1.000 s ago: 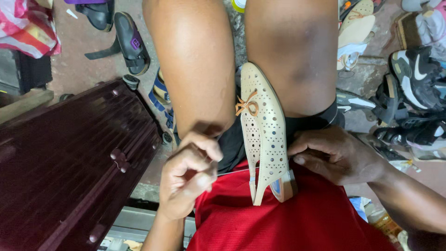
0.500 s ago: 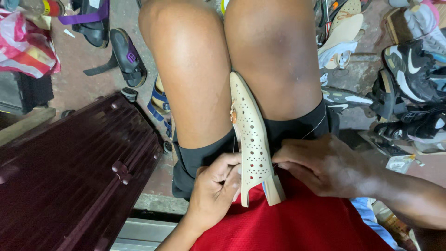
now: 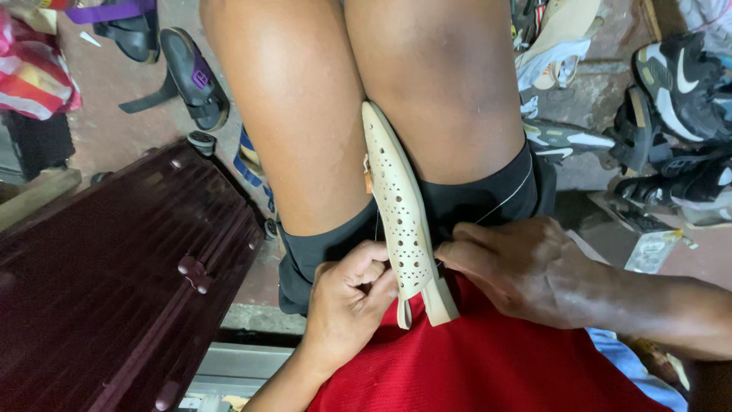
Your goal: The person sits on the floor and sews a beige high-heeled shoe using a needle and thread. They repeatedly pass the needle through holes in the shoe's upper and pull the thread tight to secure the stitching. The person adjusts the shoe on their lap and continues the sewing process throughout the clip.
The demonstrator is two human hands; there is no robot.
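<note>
A crumpled red, white and pink striped plastic bag lay at the upper left edge, on the floor beside a dark box. At the right, a small flattened silvery-grey packet lay on the ground below the black sneakers. No signs or screens showed.

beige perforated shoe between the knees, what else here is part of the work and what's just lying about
In hand: beige perforated shoe, left hand, right hand, thin thread.

Lying about: dark sandals, black sneakers, maroon case, striped bag.
</note>
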